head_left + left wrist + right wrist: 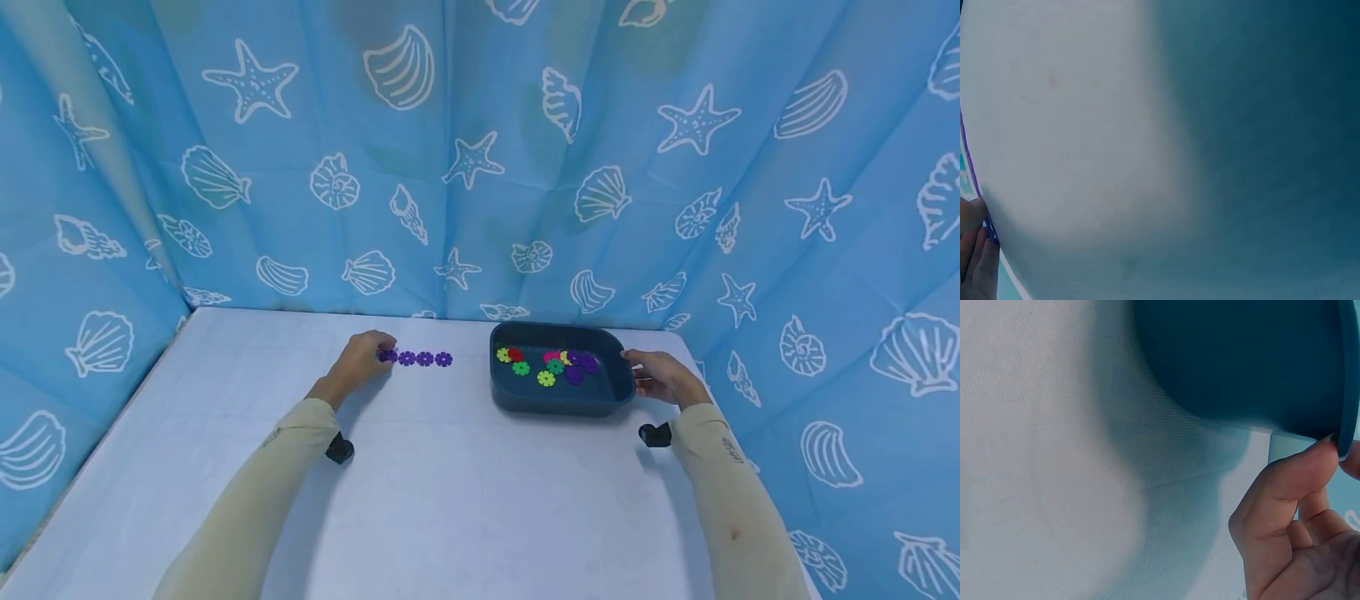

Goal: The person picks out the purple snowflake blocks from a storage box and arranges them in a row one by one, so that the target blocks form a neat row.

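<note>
A row of purple notched flower-shaped discs [425,359] lies on the white table, left of the tub. My left hand [364,357] is at the row's left end, its fingertips pinching the leftmost purple disc [387,355]; three more stretch out to the right of it. In the left wrist view, the thumb and fingers [985,262] meet at a thin purple edge. My right hand [660,375] holds a dark blue-grey plastic tub [562,406] by its right end. Thumb and finger pinch the tub's rim [1349,381] in the right wrist view.
Inside the tub lie several loose discs: yellow-green [546,378], green [521,368], red [515,354], pink and purple [573,375]. A blue curtain [465,225] with white shell prints hangs behind the table and along both sides. The table [480,500] has a white cover.
</note>
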Motion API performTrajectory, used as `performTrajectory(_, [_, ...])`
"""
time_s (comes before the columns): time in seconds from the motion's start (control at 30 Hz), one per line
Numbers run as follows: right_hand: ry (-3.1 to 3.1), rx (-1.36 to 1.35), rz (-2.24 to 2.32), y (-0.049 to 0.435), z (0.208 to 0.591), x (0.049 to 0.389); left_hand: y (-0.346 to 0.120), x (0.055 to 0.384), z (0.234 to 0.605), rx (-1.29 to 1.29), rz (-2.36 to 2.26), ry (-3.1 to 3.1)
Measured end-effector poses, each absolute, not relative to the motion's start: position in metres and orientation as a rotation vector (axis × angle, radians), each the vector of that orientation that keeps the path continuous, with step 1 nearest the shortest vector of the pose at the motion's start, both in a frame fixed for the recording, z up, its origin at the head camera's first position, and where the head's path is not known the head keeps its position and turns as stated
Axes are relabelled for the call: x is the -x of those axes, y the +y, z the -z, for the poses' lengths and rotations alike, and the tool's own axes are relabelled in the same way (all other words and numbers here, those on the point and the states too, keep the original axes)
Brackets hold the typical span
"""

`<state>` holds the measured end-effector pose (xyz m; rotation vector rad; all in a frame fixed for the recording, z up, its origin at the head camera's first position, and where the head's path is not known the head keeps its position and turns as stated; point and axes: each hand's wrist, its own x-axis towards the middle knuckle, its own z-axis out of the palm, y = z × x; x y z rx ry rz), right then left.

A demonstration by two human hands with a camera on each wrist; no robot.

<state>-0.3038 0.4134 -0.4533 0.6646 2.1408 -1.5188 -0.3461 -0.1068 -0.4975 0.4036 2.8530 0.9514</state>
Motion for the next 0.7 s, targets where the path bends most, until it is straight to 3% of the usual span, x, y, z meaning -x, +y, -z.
performTrajectory(0.7, [2.13,-0.695,1.513,0.4106,0.4518,0.3056,-0.1064,0.3464,0.4955,-0.388,-0.942,2.844])
